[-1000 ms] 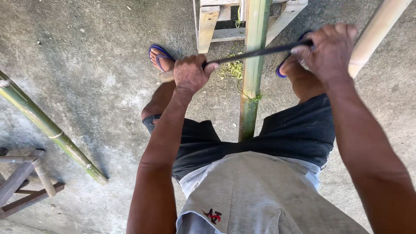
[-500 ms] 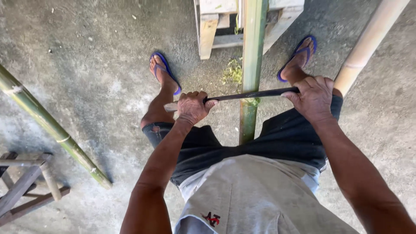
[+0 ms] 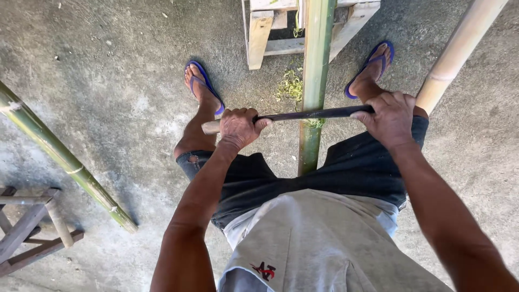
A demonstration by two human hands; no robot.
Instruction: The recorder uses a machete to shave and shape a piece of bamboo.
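Both sets of fingers wrapped tight: left hand (image 3: 238,127) fingers closed round the pale wooden handle (image 3: 212,127) of a long dark blade (image 3: 313,114), right hand (image 3: 390,118) fingers clamped over the blade's far end. Blade lies crosswise, touching the upright green bamboo pole (image 3: 313,81) that stands between the person's knees, with green shavings (image 3: 291,85) on the concrete floor (image 3: 108,81) just left of the pole. Beyond the pole a wooden frame (image 3: 259,32); blue sandals (image 3: 203,84) either side, second green bamboo (image 3: 59,157) well left, tan bamboo (image 3: 459,48) right.
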